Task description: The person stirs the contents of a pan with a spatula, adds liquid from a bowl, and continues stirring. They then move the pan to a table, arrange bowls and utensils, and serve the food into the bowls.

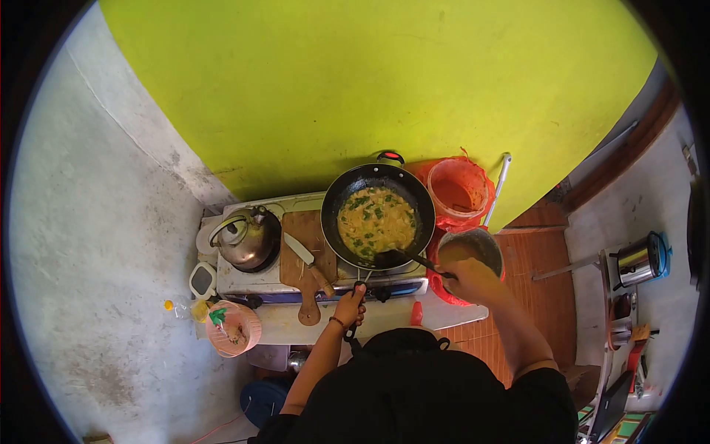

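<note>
A black wok [336, 194] sits on the right side of the stove, holding a yellowish egg-like mixture [377, 218] with green bits. My left hand [350, 307] is wrapped round the wok's long handle. In my right hand [470, 281] is a black spatula [418, 259], its blade dipped into the near edge of the mixture. To the left of the wok lies a wooden cutting board [299, 222] with a knife [303, 255] on it. A metal kettle [250, 240] stands on the left burner.
Right of the wok are a red-lined bucket [460, 189] and a pot of cloudy liquid [473, 248] close to my right forearm. A pink basket [235, 329] stands at the counter's left end. A shelf [610, 296] with cookware is far right.
</note>
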Available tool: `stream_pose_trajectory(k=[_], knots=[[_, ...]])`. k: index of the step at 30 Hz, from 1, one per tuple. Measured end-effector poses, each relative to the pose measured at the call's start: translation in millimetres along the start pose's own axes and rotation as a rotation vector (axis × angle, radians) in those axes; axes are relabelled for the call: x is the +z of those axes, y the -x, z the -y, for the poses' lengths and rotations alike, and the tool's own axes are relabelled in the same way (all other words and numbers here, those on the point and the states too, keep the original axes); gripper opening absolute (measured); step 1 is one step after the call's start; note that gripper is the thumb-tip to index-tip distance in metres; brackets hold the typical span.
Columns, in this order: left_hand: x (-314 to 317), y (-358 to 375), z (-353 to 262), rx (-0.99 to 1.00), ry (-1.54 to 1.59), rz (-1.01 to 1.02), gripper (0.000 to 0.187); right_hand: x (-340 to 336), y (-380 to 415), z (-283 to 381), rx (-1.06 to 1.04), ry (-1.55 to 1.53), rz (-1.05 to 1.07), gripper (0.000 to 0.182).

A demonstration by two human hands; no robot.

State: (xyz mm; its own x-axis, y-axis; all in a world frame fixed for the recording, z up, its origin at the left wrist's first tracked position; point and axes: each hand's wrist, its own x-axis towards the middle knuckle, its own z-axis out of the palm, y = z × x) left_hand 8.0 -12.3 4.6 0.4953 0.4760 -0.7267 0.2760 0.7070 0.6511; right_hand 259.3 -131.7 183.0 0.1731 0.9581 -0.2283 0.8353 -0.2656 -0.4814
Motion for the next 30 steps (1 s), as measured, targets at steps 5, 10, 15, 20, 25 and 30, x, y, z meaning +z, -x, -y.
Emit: stream_pose_trajectory(k=[5, 10, 15, 20, 25, 30], knots=[[-1, -2, 1, 0.005, -0.015, -0.007, 0.05, 49, -39, -11, -0.117, -0.25, -0.064, 0.032], [-1, -3, 2, -0.001, -0.006, -0.012, 0.05, 74, -56, 4, -0.045, -0.265, -0.133, 0.034], [-1, -3, 1, 0.003, -0.009, -0.018, 0.05, 39, -38, -3, -0.088, -0.303, -0.126, 0.033], [0, -2, 1, -0.005, -0.009, -0.012, 0.051, -22, -5, -12, -0.009, -0.286, 0.148, 0.032], [-1, -3, 1, -0.012, -0.008, 0.007, 0.051, 21, -29, -25, 0.034, -0.458, 0.159, 0.03], [-2, -4, 2, -0.005, -0.021, 0.006, 0.052, 54, -59, 16, 0.108, -0.551, 0.018, 0.032]])
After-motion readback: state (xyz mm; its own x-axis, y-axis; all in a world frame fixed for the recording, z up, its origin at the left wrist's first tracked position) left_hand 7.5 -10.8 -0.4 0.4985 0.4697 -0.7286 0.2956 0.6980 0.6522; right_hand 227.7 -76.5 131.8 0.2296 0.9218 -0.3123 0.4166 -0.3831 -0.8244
